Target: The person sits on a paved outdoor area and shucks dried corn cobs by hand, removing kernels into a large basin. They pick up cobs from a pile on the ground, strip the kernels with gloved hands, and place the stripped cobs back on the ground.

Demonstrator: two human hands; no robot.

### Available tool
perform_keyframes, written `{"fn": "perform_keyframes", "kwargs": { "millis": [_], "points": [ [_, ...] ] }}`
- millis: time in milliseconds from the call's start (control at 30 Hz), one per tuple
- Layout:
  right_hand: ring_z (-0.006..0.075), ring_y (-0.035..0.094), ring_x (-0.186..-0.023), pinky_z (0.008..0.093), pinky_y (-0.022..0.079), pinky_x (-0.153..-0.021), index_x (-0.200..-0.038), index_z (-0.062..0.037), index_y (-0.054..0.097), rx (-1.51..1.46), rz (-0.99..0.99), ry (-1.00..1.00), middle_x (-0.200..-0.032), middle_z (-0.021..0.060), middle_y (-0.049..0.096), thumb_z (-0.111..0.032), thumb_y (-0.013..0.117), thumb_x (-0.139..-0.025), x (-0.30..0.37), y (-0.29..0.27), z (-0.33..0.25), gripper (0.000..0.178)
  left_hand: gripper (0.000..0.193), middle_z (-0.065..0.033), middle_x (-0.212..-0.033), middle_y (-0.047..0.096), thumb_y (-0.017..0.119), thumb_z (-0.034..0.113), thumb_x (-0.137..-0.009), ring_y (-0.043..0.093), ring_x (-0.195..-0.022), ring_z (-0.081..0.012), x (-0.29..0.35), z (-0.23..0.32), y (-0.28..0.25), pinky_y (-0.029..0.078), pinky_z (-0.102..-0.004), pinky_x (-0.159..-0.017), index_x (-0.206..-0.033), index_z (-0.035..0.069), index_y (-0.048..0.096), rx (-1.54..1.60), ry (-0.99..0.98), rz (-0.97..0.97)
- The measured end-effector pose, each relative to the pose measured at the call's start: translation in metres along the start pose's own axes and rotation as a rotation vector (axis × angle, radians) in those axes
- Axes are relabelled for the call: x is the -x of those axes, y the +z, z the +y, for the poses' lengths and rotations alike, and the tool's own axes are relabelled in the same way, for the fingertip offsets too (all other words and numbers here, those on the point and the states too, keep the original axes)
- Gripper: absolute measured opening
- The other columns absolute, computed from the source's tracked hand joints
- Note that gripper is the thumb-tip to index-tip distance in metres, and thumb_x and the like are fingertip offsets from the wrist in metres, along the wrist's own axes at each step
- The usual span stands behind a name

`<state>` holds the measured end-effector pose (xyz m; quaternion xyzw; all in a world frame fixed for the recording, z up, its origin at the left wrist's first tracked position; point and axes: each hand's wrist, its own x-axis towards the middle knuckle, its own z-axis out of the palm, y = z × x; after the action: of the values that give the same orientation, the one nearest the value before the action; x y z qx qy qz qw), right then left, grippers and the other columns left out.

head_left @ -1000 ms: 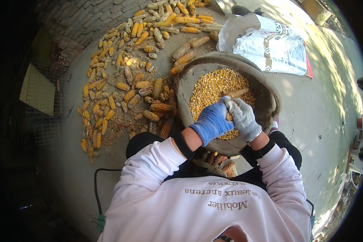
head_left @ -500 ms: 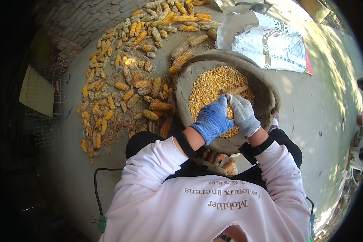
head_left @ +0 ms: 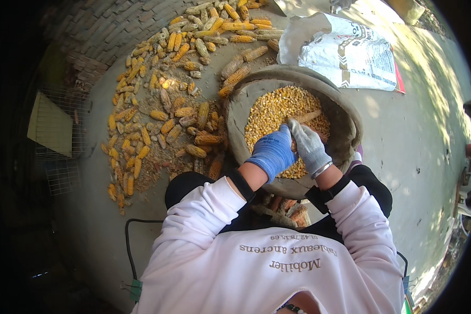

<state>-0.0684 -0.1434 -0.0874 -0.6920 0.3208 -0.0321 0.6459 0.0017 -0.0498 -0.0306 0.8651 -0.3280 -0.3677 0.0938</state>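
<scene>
Both my hands are closed round one corn cob (head_left: 293,145) over a round, grey clay-like basin (head_left: 239,118). My left hand (head_left: 273,153), in a blue glove, grips it from the left. My right hand (head_left: 309,147), in a pale grey glove, presses against it from the right. Fingers cover most of the cob, so I cannot tell how many kernels are on it. Loose yellow kernels (head_left: 276,107) cover the basin's bottom under my hands. A bare-looking cob (head_left: 307,116) rests on them just beyond my fingertips.
Many corn ears (head_left: 204,137) lie heaped on the floor to the left and far side. A white printed sack (head_left: 350,57) is at the far right. Reddish stripped cobs (head_left: 297,213) sit below the basin, between my legs. A wire cage (head_left: 63,123) stands at left.
My hands have shifted slightly on the cob, and the yellow kernels that showed between them are now mostly covered. A small grey animal at the far edge has changed position.
</scene>
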Motion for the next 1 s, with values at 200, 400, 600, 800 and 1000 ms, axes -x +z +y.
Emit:
{"fn": "perform_keyframes", "kwargs": {
  "millis": [200,400,600,800,1000],
  "points": [
    [0.0111,0.055,-0.068,0.0263,0.046,-0.063,-0.098,0.0018,0.062,-0.385,0.082,0.192,-0.078,0.004,0.062,-0.033,0.056,-0.09,0.002,0.005,-0.005,0.036,0.071,-0.023,-0.101,0.059,0.072,0.034,-0.071,0.06,-0.095,-0.0344,0.009,0.007,0.01,0.048,-0.0398,-0.083,-0.121,-0.003,0.037,-0.025,-0.014,0.057],
    [0.0104,0.054,-0.071,0.026,0.047,-0.063,-0.1,0.0015,0.06,-0.67,0.022,0.276,-0.085,0.004,0.059,-0.032,0.055,-0.091,-0.011,-0.007,-0.002,0.035,0.073,-0.0198,-0.1,0.059,0.075,0.031,-0.069,0.06,-0.091,-0.0281,0.003,-0.012,0.005,0.049,-0.0345,-0.08,-0.122,-0.001,0.038,0.206,0.21,0.023],
    [0.0181,0.059,-0.084,0.03,0.051,-0.074,-0.121,-0.003,0.047,-0.351,-0.135,0.034,-0.097,0.0092,0.058,-0.045,0.053,-0.088,0.011,-0.02,-0.023,0.054,0.075,-0.0126,-0.098,0.058,0.081,0.029,-0.066,0.057,-0.088,-0.0144,0.001,-0.034,-0.002,0.049,-0.0265,-0.077,-0.117,-0.009,0.041,0.863,0.16,0.058],
    [0.0193,0.06,-0.083,0.0301,0.05,-0.07,-0.12,0.0019,0.043,-0.068,-0.373,0.049,-0.102,0.0132,0.059,-0.045,0.06,-0.083,0.015,-0.025,-0.04,0.062,0.077,-0.0154,-0.101,0.059,0.083,0.031,-0.061,0.059,-0.09,-0.0201,0.003,-0.029,-0.004,0.048,-0.0309,-0.082,-0.118,-0.003,0.044,0.567,0.239,0.208],
    [0.0216,0.061,-0.077,0.0334,0.048,-0.068,-0.107,0.0037,0.051,0.079,-0.108,-0.122,-0.084,0.0168,0.062,-0.04,0.054,-0.084,0.014,-0.003,-0.018,0.049,0.056,-0.018,-0.099,0.061,0.077,0.024,-0.063,0.06,-0.093,-0.0334,0.011,-0.013,0.003,0.049,-0.0383,-0.079,-0.108,0.004,0.051,0.284,0.11,0.287]
  ]
}}
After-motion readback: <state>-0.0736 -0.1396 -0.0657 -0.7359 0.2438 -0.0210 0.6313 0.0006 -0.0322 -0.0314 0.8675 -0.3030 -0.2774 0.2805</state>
